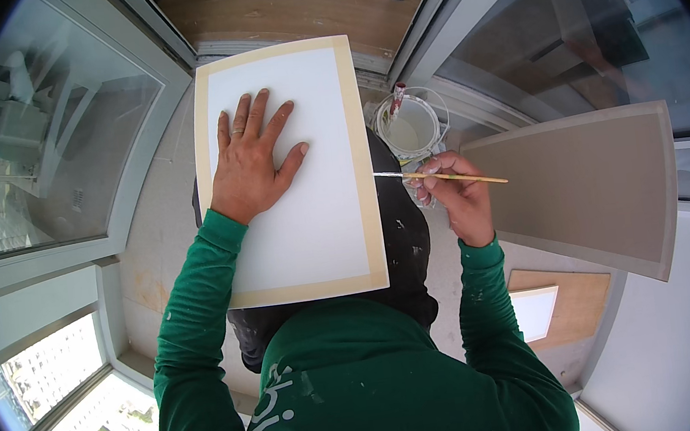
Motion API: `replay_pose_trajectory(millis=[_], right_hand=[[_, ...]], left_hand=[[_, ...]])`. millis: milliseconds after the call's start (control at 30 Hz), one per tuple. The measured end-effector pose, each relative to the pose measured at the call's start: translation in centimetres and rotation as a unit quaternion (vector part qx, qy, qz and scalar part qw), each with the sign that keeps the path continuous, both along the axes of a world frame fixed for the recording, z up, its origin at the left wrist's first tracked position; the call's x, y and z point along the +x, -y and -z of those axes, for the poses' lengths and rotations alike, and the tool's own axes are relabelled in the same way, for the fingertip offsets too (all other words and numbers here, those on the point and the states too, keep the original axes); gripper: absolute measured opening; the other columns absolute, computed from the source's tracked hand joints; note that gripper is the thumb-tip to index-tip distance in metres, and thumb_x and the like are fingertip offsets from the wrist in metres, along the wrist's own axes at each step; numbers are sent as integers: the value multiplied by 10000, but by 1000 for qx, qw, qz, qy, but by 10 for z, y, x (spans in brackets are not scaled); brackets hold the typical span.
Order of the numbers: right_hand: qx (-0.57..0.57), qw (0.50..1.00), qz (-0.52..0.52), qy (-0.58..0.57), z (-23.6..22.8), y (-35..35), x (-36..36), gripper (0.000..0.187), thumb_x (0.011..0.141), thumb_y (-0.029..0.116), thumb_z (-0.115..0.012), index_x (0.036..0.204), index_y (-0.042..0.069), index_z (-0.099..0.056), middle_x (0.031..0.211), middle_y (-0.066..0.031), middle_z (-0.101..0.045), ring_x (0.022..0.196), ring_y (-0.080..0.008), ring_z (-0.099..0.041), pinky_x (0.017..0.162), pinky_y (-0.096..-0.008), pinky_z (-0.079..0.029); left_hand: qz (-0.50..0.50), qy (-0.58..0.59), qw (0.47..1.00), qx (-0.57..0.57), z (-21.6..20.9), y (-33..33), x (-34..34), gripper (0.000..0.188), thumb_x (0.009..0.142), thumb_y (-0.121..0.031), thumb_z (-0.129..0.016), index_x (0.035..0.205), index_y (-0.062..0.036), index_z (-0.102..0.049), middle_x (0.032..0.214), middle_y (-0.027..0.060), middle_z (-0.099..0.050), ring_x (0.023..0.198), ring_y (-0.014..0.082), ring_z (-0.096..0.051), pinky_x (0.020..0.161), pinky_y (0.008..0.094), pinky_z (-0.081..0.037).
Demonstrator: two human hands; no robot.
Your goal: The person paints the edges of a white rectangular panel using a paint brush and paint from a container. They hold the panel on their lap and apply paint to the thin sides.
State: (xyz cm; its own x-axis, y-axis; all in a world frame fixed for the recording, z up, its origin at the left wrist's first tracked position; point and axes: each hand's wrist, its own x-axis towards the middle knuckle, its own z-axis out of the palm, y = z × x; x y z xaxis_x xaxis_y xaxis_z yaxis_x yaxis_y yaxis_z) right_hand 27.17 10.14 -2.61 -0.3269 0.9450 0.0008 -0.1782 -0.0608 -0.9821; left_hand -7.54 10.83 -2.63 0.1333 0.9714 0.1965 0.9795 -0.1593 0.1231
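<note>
"Looking straight down through the head view, 1 picture to call: the white panel (pixel 317 227) lies flat across the dark trousers (pixel 409 238), cream border uppermost. What are the 2 hands up to?"

"Left hand (pixel 251 171) is open, palm down, fingers spread on the white face. Steadying it, I'd judge! Right hand (pixel 460 198) has a thin brush (pixel 477 177) pinched in its fingertips, pale bristles aimed at the panel's right edge."

"Touching?"

"On the edge or just beside it; too fine to tell."

"And the step?"

"Brushwork along that side, by the look of it. The next move calls for a light pinch, a steady stroke and that palm firm, bristles clear of the white face."

"Anything in the way?"

"A white bucket (pixel 415 127) sits just beyond the right hand, a red-handled tool (pixel 397 99) poking out. Then a big grey-brown board (pixel 589 188) stands close by the right wrist; it could crowd a wide swing."

"Lower down?"

"A smaller white sheet (pixel 535 313) on a brown board (pixel 584 295), well clear of the brush."
</note>
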Motion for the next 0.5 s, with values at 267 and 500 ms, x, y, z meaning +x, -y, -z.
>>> replay_pose_trajectory(millis=[267,500], right_hand=[[14,999,-9,35,-3,1,3,102,1026,-11,-677,1127,3,-677,1017,-105,-744,854,-142,-719,704,-260,-566],[1,999,18,38,-2,2,0,100,1021,-14,-684,1121,-10,-677,1015,-96,-728,853,-139,-707,709,-267,-557]], left_hand=[[0,-3,1000,3,0,0,0,648,1039,-537,-578,1594,-205,-535,1717,188,-386,1607,437,-306,1322,621,-148],[2,2,1000,3,2,0,0,650,1037,-540,-577,1591,-203,-538,1715,188,-389,1607,438,-305,1320,625,-150]])
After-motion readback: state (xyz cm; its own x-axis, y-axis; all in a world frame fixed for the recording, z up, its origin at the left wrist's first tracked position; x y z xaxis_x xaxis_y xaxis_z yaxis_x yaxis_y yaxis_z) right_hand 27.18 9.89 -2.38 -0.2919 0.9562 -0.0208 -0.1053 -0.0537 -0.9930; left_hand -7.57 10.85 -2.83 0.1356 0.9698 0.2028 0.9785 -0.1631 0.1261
